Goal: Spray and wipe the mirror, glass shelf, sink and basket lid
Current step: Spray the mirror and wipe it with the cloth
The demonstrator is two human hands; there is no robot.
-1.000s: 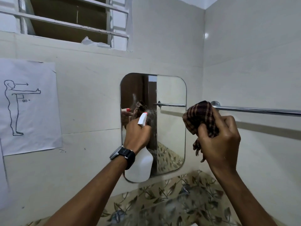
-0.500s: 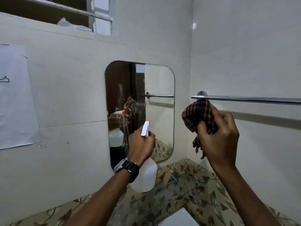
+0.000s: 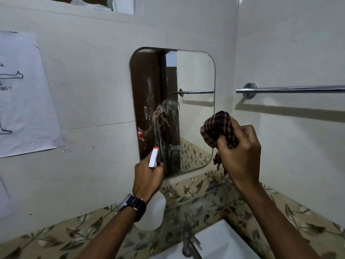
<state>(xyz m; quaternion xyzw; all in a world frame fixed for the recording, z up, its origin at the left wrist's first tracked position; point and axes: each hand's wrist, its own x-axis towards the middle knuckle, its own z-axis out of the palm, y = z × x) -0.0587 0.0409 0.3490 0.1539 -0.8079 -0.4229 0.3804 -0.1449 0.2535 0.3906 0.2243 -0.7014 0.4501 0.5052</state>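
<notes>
A rounded wall mirror hangs ahead, with wet spray streaks running down its middle. My left hand grips a white spray bottle by its trigger head, the red-tipped nozzle aimed at the mirror's lower part. To the right, my right hand holds a bunched dark checked cloth just off the mirror's right edge, not touching the glass. The white sink shows at the bottom, with its tap. Glass shelf and basket lid are out of view.
A chrome towel rail runs along the right wall at mirror height. A paper sheet with a figure drawing is taped to the left wall. Leaf-patterned tiles band the wall below the mirror. A window ledge sits above.
The view has tilted down, so the sink and tap appear. My left hand with the bottle dropped to the mirror's lower edge, and more spray streaks show on the glass. My right hand keeps the cloth.
</notes>
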